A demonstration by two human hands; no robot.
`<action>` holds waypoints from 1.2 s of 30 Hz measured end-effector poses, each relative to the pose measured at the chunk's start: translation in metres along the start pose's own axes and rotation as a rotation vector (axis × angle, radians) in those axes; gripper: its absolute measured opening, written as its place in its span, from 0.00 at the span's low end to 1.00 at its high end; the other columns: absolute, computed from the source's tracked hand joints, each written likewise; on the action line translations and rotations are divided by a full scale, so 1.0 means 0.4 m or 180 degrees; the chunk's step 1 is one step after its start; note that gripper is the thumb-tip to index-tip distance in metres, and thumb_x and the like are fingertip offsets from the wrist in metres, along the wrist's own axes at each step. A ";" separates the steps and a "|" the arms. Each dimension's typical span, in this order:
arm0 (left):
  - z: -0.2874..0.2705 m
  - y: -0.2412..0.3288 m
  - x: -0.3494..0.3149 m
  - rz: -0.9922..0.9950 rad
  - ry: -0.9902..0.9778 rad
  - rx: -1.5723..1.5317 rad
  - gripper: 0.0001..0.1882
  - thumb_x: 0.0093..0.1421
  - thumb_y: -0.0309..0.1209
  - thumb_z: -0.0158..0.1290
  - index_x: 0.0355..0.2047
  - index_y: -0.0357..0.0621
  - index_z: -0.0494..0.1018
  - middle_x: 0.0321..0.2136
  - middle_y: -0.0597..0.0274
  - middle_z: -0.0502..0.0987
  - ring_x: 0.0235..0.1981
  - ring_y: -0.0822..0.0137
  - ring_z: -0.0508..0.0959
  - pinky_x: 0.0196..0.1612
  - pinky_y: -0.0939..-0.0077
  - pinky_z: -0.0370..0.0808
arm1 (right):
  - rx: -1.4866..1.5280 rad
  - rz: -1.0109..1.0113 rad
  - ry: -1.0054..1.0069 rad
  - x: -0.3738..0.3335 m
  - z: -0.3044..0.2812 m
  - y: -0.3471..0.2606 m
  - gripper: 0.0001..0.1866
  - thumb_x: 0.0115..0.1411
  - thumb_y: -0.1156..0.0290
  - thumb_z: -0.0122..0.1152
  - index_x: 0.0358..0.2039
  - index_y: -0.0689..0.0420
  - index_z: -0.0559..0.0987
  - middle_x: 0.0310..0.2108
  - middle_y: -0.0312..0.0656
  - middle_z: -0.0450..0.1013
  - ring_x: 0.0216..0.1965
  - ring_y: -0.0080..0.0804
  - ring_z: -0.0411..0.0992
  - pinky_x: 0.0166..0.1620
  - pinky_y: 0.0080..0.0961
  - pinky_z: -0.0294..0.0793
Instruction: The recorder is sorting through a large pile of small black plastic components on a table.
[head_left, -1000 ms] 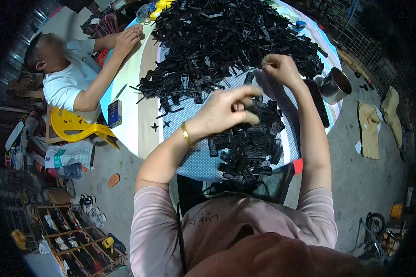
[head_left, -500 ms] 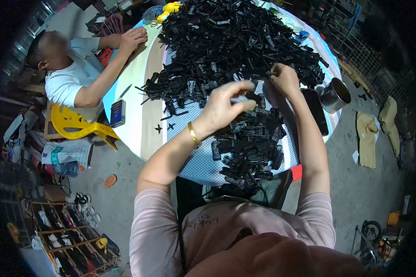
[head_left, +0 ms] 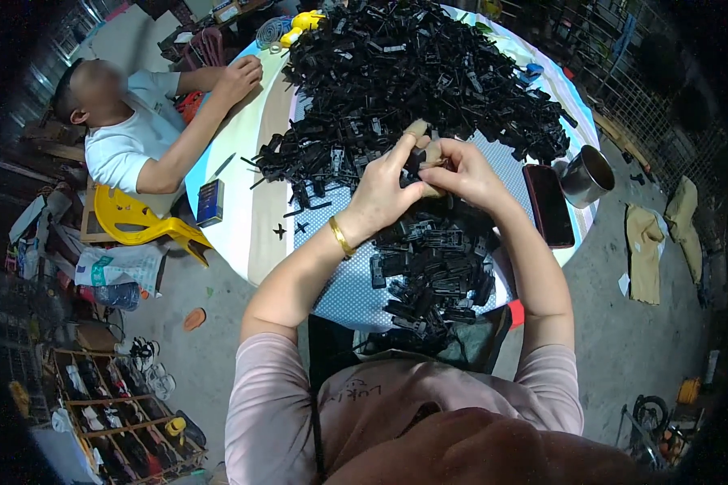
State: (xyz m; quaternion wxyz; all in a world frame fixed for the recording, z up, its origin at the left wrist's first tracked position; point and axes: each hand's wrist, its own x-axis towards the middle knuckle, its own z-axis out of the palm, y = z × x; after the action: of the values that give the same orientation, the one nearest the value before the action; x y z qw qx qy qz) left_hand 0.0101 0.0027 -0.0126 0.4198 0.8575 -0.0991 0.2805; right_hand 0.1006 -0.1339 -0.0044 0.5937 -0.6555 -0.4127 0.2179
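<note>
Both hands meet over the table, in front of a large heap of black plastic parts (head_left: 429,73). My left hand (head_left: 384,190), with a gold bracelet at the wrist, has its fingers curled round a small black plastic part (head_left: 415,164). My right hand (head_left: 469,179) pinches at the same part from the other side; its fingertips hide much of it, so its exact kind cannot be made out. Below the hands, near the table's front edge, lies a smaller pile of black plastic clips (head_left: 437,271).
On the round table (head_left: 234,234) a dark phone (head_left: 548,206) and a metal cup (head_left: 586,176) stand at right. At left lie a small blue box (head_left: 210,202) and two black cross-shaped pieces (head_left: 280,231). Another person (head_left: 129,129) sits at left beside a yellow stool (head_left: 137,218).
My right hand has drawn back from the large heap toward my left hand. The two hands, apart before, now come together on a small black part.
</note>
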 end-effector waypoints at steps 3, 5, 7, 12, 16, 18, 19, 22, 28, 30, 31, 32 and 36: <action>-0.009 0.007 0.005 -0.0593 -0.0376 -0.1782 0.26 0.50 0.18 0.49 0.51 0.33 0.57 0.42 0.58 0.69 0.40 0.72 0.71 0.43 0.80 0.70 | 0.0587 0.0312 0.0015 -0.004 -0.013 -0.021 0.10 0.53 0.65 0.54 0.32 0.57 0.73 0.20 0.27 0.65 0.17 0.10 0.57 0.18 0.09 0.51; -0.010 0.001 0.011 -0.0731 -0.0220 -0.2048 0.24 0.54 0.20 0.47 0.51 0.33 0.56 0.43 0.57 0.68 0.42 0.73 0.70 0.45 0.81 0.68 | 0.0969 0.0259 0.0115 -0.002 -0.014 -0.019 0.13 0.56 0.60 0.49 0.35 0.56 0.72 0.20 0.26 0.64 0.15 0.10 0.53 0.17 0.08 0.47; -0.008 -0.009 0.010 -0.0811 -0.0195 -0.2083 0.24 0.55 0.21 0.46 0.52 0.33 0.55 0.44 0.57 0.67 0.44 0.72 0.69 0.46 0.80 0.67 | 0.1095 0.0192 0.0153 -0.001 0.002 -0.020 0.13 0.57 0.60 0.47 0.35 0.56 0.72 0.20 0.26 0.64 0.15 0.10 0.53 0.17 0.08 0.47; -0.004 -0.021 0.013 -0.0482 -0.0116 -0.2190 0.22 0.56 0.23 0.45 0.51 0.36 0.54 0.47 0.54 0.64 0.47 0.70 0.67 0.50 0.78 0.64 | 0.0572 0.0228 0.0199 -0.002 0.009 -0.006 0.11 0.59 0.65 0.47 0.36 0.57 0.73 0.20 0.27 0.64 0.15 0.10 0.54 0.17 0.08 0.49; -0.012 -0.014 0.013 -0.0523 -0.0176 -0.2037 0.19 0.56 0.23 0.45 0.47 0.36 0.56 0.47 0.55 0.65 0.46 0.70 0.68 0.49 0.78 0.65 | 0.0575 0.0319 0.0257 -0.005 0.005 -0.006 0.10 0.59 0.65 0.48 0.35 0.57 0.73 0.19 0.27 0.65 0.14 0.10 0.54 0.16 0.09 0.49; -0.014 -0.010 0.013 -0.0521 -0.0176 -0.2050 0.17 0.55 0.22 0.45 0.46 0.36 0.57 0.46 0.54 0.65 0.45 0.70 0.68 0.48 0.78 0.66 | 0.0226 0.0202 0.0126 -0.008 0.002 -0.012 0.11 0.59 0.65 0.47 0.33 0.57 0.75 0.18 0.26 0.66 0.16 0.10 0.57 0.18 0.10 0.54; -0.013 -0.011 0.013 -0.0521 -0.0178 -0.2050 0.17 0.55 0.22 0.45 0.46 0.36 0.57 0.46 0.54 0.65 0.45 0.70 0.68 0.48 0.78 0.66 | 0.0226 0.0202 0.0128 -0.009 0.003 -0.015 0.11 0.59 0.65 0.47 0.33 0.57 0.75 0.18 0.26 0.66 0.16 0.10 0.57 0.18 0.10 0.54; -0.015 -0.012 0.010 -0.0450 -0.0087 -0.2132 0.16 0.55 0.23 0.46 0.44 0.36 0.58 0.46 0.54 0.66 0.44 0.70 0.69 0.47 0.79 0.66 | 0.0120 0.0094 0.0195 -0.009 0.015 -0.019 0.11 0.58 0.65 0.48 0.30 0.58 0.75 0.17 0.26 0.66 0.16 0.10 0.58 0.19 0.09 0.55; 0.011 -0.023 0.000 -0.0004 0.0433 -0.1648 0.10 0.53 0.22 0.49 0.37 0.36 0.65 0.31 0.60 0.73 0.30 0.73 0.74 0.34 0.82 0.72 | 0.0253 0.0051 0.0192 -0.013 0.034 -0.001 0.11 0.58 0.64 0.49 0.24 0.56 0.73 0.15 0.25 0.64 0.13 0.08 0.54 0.15 0.08 0.49; 0.013 -0.016 0.001 0.0416 0.0625 -0.0903 0.09 0.52 0.22 0.50 0.35 0.36 0.66 0.33 0.55 0.74 0.31 0.69 0.76 0.34 0.79 0.73 | 0.0511 0.0208 0.0221 -0.020 0.036 -0.012 0.11 0.58 0.64 0.49 0.22 0.56 0.72 0.15 0.24 0.63 0.13 0.09 0.54 0.15 0.09 0.49; 0.011 -0.010 0.004 0.0367 0.0636 -0.0822 0.09 0.51 0.22 0.51 0.33 0.36 0.66 0.33 0.53 0.74 0.33 0.64 0.76 0.35 0.78 0.73 | 0.0509 0.0202 0.0226 -0.017 0.029 -0.007 0.11 0.58 0.64 0.49 0.22 0.56 0.72 0.15 0.24 0.63 0.13 0.09 0.54 0.15 0.09 0.49; 0.008 -0.007 0.005 0.0378 0.0626 -0.0824 0.09 0.51 0.22 0.51 0.33 0.36 0.66 0.33 0.53 0.74 0.33 0.64 0.76 0.35 0.78 0.73 | 0.0284 0.0289 0.0216 -0.011 0.017 0.003 0.10 0.58 0.64 0.50 0.24 0.56 0.72 0.16 0.25 0.63 0.14 0.09 0.55 0.17 0.09 0.51; 0.015 -0.009 0.001 -0.0526 0.0334 -0.0746 0.16 0.51 0.22 0.50 0.41 0.37 0.63 0.36 0.51 0.73 0.36 0.61 0.76 0.37 0.74 0.73 | -0.0285 -0.0669 0.0717 0.009 0.014 0.000 0.10 0.56 0.66 0.53 0.30 0.60 0.74 0.18 0.27 0.65 0.19 0.11 0.59 0.21 0.10 0.58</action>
State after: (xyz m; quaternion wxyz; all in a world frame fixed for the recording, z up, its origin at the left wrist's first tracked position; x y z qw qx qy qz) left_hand 0.0143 0.0004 -0.0179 0.5433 0.7920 -0.0382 0.2759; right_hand 0.0981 -0.1277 -0.0047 0.6259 -0.6549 -0.4191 0.0610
